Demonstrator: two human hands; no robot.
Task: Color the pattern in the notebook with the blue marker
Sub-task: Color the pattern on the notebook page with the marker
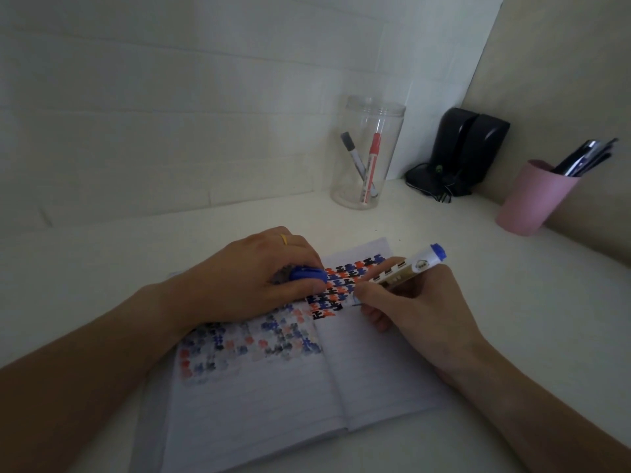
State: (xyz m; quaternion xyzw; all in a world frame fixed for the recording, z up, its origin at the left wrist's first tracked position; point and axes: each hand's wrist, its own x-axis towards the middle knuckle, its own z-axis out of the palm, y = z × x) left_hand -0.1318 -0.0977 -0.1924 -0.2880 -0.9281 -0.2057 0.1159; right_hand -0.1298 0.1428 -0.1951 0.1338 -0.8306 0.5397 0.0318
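An open lined notebook (pixel 368 370) lies on the white desk in front of me. A pattern (pixel 345 285) of blue, red and black shapes fills the top of its right page; a fainter bleed-through of it shows on the left page. My right hand (pixel 416 308) grips the blue marker (pixel 406 268), with the tip down on the page at the pattern's right edge and the blue tail end pointing up to the right. My left hand (pixel 252 285) rests on the left page and holds the marker's blue cap (pixel 307 274) between thumb and fingers.
A clear plastic jar (pixel 367 155) with a red marker and a black marker stands at the back. Black speakers (pixel 467 148) with cables sit in the corner. A pink cup (pixel 532 199) holding pens stands by the right wall.
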